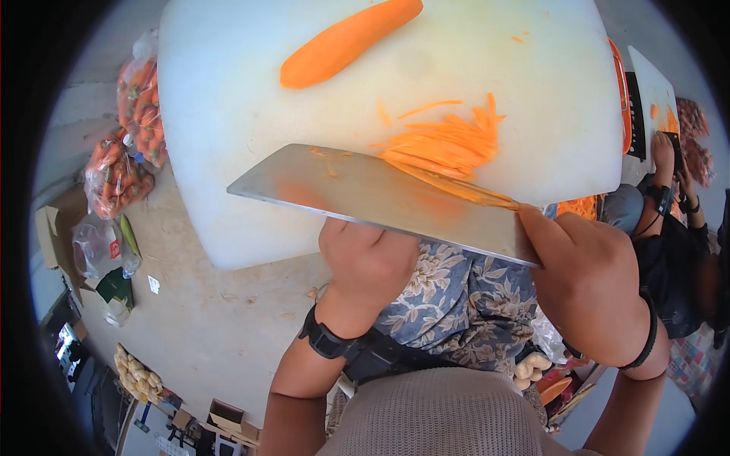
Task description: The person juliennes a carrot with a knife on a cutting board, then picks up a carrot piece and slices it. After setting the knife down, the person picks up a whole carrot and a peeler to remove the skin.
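Note:
My right hand point(589, 277) is wrapped round the handle end of a broad cleaver point(365, 197), whose blade lies tilted across the near part of a white cutting board point(228, 137). Thin carrot strips point(449, 144) are heaped just beyond the blade, and some lie along its upper edge towards my right fingers. My left hand point(365, 258) is curled at the board's near edge, under the blade. Its fingertips are hidden, so whatever they hold cannot be made out. A whole peeled carrot point(346, 42) rests at the far side of the board.
Bags of carrots point(114, 176) stand on the floor to the left, near a cardboard box point(57, 243). Below them sits a bag of potato-like produce point(137, 376). At right, another person's hand point(663, 159) works at a second white board point(650, 83).

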`<state>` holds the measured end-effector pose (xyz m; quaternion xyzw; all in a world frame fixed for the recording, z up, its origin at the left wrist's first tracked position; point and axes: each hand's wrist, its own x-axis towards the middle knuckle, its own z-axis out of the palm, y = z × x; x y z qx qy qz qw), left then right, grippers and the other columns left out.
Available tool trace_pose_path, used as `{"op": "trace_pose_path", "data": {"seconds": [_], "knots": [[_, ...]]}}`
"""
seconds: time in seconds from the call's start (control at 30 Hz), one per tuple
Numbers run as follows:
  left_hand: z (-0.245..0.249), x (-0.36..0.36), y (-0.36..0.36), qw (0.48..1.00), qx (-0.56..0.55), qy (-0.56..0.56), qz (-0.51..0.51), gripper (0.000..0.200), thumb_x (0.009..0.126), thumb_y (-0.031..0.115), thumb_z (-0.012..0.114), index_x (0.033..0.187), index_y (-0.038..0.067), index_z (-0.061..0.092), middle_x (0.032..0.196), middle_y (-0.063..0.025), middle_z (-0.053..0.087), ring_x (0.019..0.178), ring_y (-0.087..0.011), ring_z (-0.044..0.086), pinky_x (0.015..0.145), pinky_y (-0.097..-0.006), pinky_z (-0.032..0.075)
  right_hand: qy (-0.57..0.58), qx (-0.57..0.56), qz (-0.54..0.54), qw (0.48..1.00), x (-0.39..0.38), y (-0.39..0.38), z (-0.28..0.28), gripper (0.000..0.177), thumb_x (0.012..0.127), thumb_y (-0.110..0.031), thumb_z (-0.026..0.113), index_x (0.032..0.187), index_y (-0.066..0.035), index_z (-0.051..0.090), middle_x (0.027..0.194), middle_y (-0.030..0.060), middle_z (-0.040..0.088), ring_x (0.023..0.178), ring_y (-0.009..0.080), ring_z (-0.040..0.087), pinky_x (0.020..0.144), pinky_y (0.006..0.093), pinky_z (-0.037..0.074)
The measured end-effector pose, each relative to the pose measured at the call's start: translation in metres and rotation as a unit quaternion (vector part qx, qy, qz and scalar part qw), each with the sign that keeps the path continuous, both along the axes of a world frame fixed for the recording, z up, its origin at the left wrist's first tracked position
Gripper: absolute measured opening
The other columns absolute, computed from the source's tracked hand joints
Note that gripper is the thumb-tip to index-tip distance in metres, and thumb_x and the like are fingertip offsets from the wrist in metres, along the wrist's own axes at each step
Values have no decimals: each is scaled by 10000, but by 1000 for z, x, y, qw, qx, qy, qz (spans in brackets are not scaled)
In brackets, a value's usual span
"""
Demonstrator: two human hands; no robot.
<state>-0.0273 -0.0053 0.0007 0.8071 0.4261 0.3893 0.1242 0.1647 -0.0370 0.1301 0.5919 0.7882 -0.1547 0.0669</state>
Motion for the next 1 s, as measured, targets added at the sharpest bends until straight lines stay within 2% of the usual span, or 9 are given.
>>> {"op": "trace_pose_path", "data": {"seconds": [0.23, 0.3, 0.37, 0.5, 0.57, 0.63, 0.8, 0.87, 1.0], "knots": [[3, -2, -1, 999, -31, -4, -13, 239, 625, 7, 678, 856, 61, 709, 885, -79, 666, 801, -294, 637, 692, -375, 506, -22, 20, 7, 1000, -1, -1, -16, 412, 610, 17, 663, 1021, 4, 629, 667, 84, 497, 561, 260, 541, 521, 372, 442], [2, -3, 0, 999, -39, 2, -33, 226, 675, -1, 707, 895, 48, 704, 898, -102, 663, 806, -336, 629, 705, -410, 497, 43, 86, 46, 994, -6, 14, -32, 129, 726, -98, 626, 768, -55, 511, 623, 65, 499, 514, 222, 564, 443, 341, 435], [1, -2, 1, 999, -38, 2, -24, 238, 657, -17, 699, 886, 50, 710, 868, -102, 661, 775, -330, 632, 671, -400, 499, 49, 94, 49, 993, -11, 18, -37, 135, 720, -104, 622, 757, -62, 499, 623, 65, 503, 514, 223, 565, 450, 340, 441], [-2, -2, 1, 1000, -11, -15, -16, 250, 650, -26, 697, 890, 44, 711, 878, -105, 662, 772, -327, 633, 662, -387, 502, 23, 68, 49, 996, -11, 14, -21, 127, 717, -88, 622, 769, -55, 511, 623, 62, 508, 517, 229, 568, 464, 342, 447], [-3, -1, 0, 999, -14, -32, -6, 225, 582, 7, 654, 795, 60, 704, 895, -53, 660, 791, -244, 627, 672, -313, 513, 21, 54, 47, 997, -4, 6, -8, 124, 720, -77, 624, 773, -50, 515, 623, 63, 509, 518, 230, 570, 467, 343, 447], [-3, 0, 1, 1000, -4, -26, 0, 221, 584, 6, 658, 794, 58, 705, 900, -57, 659, 795, -248, 628, 675, -312, 514, 7, -2, -7, 1000, 2, -2, 1, 426, 607, 28, 672, 1031, 12, 630, 661, 110, 527, 570, 288, 556, 536, 390, 448], [-2, 2, 3, 1000, 14, -22, 2, 218, 596, 3, 662, 803, 54, 708, 908, -69, 655, 798, -259, 627, 688, -314, 519, 9, 0, -8, 1000, 0, 1, -16, 415, 607, 21, 672, 1018, -1, 628, 659, 109, 525, 579, 292, 562, 540, 393, 451], [0, 2, 2, 1000, 6, -9, 4, 220, 598, 13, 664, 808, 56, 711, 913, -70, 655, 808, -260, 626, 708, -319, 521, 39, 79, 47, 995, -8, 12, -30, 109, 733, -58, 632, 785, -62, 535, 617, 64, 504, 521, 238, 573, 471, 348, 451], [0, 1, 1, 1000, -3, -9, 8, 221, 597, 19, 666, 811, 54, 711, 921, -71, 655, 825, -265, 627, 728, -324, 522, 31, 65, 54, 996, -16, 19, -26, 110, 734, -65, 631, 786, -65, 534, 621, 61, 506, 518, 238, 570, 472, 348, 453]]}}
